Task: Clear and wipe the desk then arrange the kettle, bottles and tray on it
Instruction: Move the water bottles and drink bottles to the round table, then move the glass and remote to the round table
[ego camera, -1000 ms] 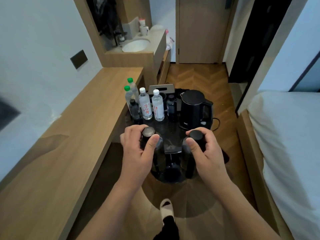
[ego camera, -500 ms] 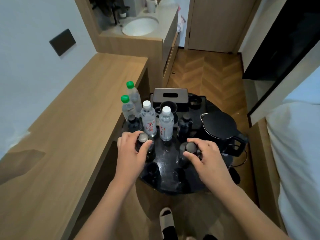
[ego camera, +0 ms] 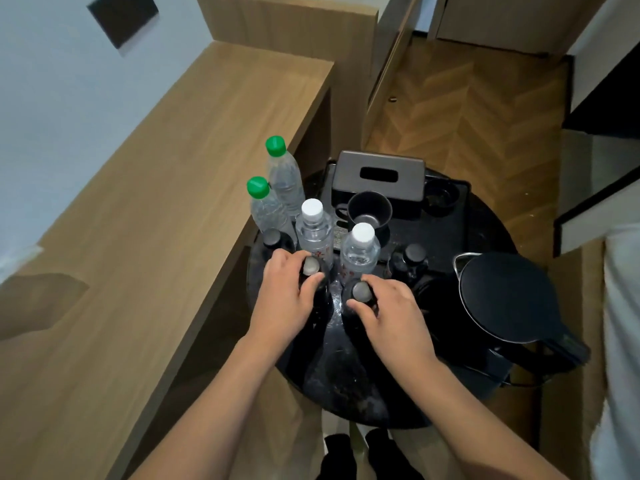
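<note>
My left hand (ego camera: pixel 287 296) grips the neck of a dark bottle (ego camera: pixel 311 266) standing on the round black table (ego camera: pixel 363 400). My right hand (ego camera: pixel 391 310) grips a second dark bottle (ego camera: pixel 361 291) beside it. Just behind stand two white-capped water bottles (ego camera: pixel 313 230) (ego camera: pixel 360 251) and two green-capped ones (ego camera: pixel 282 171) (ego camera: pixel 263 206). Two more dark bottles (ego camera: pixel 272 238) (ego camera: pixel 412 259) stand at either side. The black kettle (ego camera: pixel 505 299) sits at the table's right. A black tray (ego camera: pixel 446 230) at the back holds a tissue box (ego camera: pixel 379 178) and a cup (ego camera: pixel 369 209). The wooden desk (ego camera: pixel 138 220) runs along the left.
A white bed (ego camera: pixel 620 341) edges the right side. Herringbone wood floor (ego camera: pixel 467 109) lies beyond the table. A dark switch plate (ego camera: pixel 121 15) is on the left wall. My feet (ego camera: pixel 363 455) show below the table. The kettle's cord (ego camera: pixel 526 382) trails at the table's right edge.
Both hands have carried the two dark bottles down and forward onto the round table, closer to the white-capped bottles. The camera has tilted downward and moved closer.
</note>
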Tool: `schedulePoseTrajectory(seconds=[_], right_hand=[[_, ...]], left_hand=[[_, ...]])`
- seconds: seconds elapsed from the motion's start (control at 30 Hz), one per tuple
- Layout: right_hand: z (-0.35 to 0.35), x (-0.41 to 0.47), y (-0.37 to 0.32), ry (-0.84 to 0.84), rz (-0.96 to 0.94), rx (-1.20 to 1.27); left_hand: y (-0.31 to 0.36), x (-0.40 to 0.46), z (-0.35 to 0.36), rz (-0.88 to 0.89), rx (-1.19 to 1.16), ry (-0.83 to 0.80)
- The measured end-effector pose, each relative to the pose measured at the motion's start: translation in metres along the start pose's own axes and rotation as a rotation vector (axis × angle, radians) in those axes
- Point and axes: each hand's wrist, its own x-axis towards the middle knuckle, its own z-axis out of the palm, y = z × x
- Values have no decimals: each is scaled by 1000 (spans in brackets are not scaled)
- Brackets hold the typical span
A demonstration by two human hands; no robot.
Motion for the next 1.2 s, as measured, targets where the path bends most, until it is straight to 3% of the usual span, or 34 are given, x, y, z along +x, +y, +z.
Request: schedulePoseTrajectory(seconds=[0.27,0.47,0.6,0.83,1.2], right_hand=[[2,8,1,7,-63,-104],[-18,-10,-20,199,-465,-88],[-20,-13,-55,89,-657,-4],[23,-42,-125,-175,-916,-25],[129,-215,-231,-587,-1325,-88]], left_hand=[[0,3,7,-76,37,-1],[16,-27,-22,-82,102,101],[23,-66,-53,-166,169,267],[-4,-170,-106,-500,250,553],[-47,-418,-156,-937,283,948]])
